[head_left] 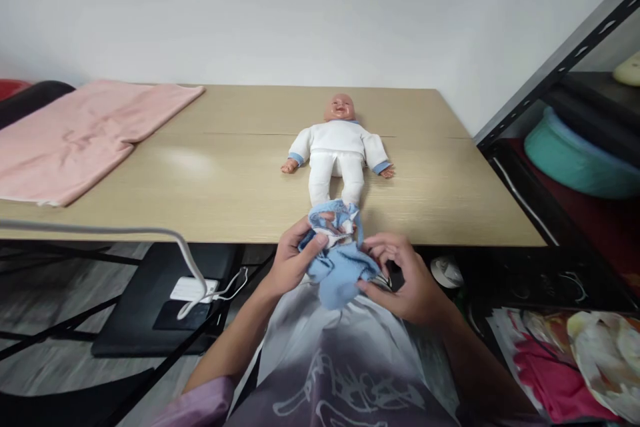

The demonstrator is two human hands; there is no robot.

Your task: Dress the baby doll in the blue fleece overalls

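Note:
A baby doll (340, 147) in white clothes with blue cuffs lies on its back on the wooden table (225, 180), feet toward me. At the table's near edge, over the doll's feet, both hands hold a small light blue garment (337, 253). My left hand (290, 260) grips its left side with the thumb on top. My right hand (400, 277) pinches its right side from below. The doll's feet are hidden by the bunched cloth.
A pink cloth (80, 133) lies flat on the table's far left. A metal shelf (565, 113) with a teal bowl (575, 153) stands at the right. A white cable (150, 240) and a power strip (193, 288) lie low on the left.

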